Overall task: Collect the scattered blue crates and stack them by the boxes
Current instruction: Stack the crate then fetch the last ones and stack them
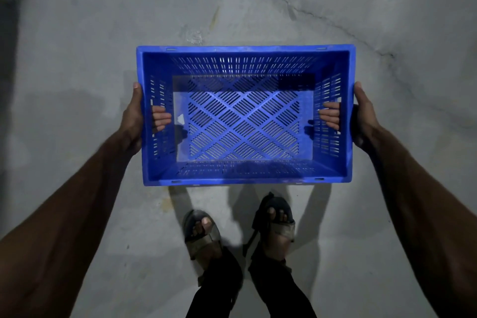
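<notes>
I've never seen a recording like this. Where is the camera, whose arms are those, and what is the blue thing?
There is no machine here, just a person at work. The single picture comes from a camera worn on the person's head, looking forward and down, so you see their own arms reaching out. The left hand and the right hand each grip one short end of a blue crate, with the fingers curled through its handle slots. The crate is slotted plastic, open side up, and seems to be held off the ground in front of the body. Below it are the person's feet in sandals, standing on a grey concrete floor with a long crack. No other crates or boxes are in view.
</notes>
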### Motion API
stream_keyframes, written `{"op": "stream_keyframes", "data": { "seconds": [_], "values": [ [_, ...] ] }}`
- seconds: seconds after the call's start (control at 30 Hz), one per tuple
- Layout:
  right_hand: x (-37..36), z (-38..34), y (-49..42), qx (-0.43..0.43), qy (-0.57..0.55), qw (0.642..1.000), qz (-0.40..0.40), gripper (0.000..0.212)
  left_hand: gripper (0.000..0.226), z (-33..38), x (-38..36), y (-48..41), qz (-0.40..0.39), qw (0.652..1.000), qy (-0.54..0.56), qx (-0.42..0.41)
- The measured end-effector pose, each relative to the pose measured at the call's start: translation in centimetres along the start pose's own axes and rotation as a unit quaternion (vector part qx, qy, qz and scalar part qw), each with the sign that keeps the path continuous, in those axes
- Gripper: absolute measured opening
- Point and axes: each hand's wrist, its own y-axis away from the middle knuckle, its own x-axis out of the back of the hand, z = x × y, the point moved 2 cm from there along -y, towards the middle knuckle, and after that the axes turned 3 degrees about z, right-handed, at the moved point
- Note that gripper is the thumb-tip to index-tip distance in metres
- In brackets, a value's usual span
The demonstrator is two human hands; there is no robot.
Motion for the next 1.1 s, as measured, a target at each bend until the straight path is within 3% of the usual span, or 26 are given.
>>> {"op": "stream_keyframes", "data": {
  "seconds": [0.37,0.6,0.7,0.8,0.87,0.97,1.1],
  "values": [
    [-0.4,0.0,0.2,-0.026,0.002,0.999,0.018,0.096,0.097,0.0,-0.7,1.1,0.051,0.999,0.002,0.010],
    [0.2,-1.5,6.6,-0.037,0.001,0.999,0.038,0.098,0.099,-0.2,1.5,7.6,0.081,0.996,0.035,0.008],
    [1.1,-2.8,12.0,-0.043,0.023,0.998,0.037,0.115,0.106,0.9,2.6,12.7,0.080,0.995,0.048,0.021],
    [1.5,-4.9,19.6,-0.036,0.012,0.999,0.038,0.134,0.100,3.4,4.2,19.9,0.103,0.993,0.047,0.031],
    [1.7,-6.5,25.9,-0.045,-0.003,0.998,0.042,0.127,0.098,5.3,5.5,24.9,0.114,0.992,0.048,0.039],
    [2.0,-9.6,34.9,-0.057,0.026,0.996,0.064,0.091,0.100,7.7,8.4,32.6,0.090,0.992,0.078,0.052],
    [2.8,-12.9,45.0,-0.063,0.025,0.996,0.065,0.084,0.093,11.4,11.6,42.8,0.080,0.993,0.072,0.044]
  ]
}}
